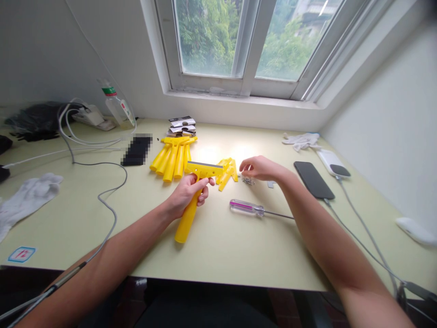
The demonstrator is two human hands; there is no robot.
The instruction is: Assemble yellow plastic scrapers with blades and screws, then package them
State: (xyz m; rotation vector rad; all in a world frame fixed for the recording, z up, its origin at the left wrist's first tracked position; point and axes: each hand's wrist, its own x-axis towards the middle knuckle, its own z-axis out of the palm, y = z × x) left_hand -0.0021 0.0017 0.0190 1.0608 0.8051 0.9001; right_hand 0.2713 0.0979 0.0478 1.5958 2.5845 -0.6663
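My left hand (193, 193) is wrapped round the neck of a yellow scraper (186, 223), whose wide head with a dark blade strip points away from me. My right hand (254, 168) hovers at a small pile of screws (248, 181), fingers bent together; whether they hold anything is too small to tell. Between the hands lie flat yellow plates (228, 173). A screwdriver (246, 207) with a clear and pink handle rests nearer to me, its shaft running under my right forearm. Several yellow scraper handles (174, 159) lie fanned out beyond my left hand.
Small packets (182, 125) are stacked at the back. A phone (313, 179), a white device (332, 163) with cables and a glove (302, 141) lie right. On the left are a bottle (119, 109), a dark pixelated object (137, 149), cables and another glove (30, 196).
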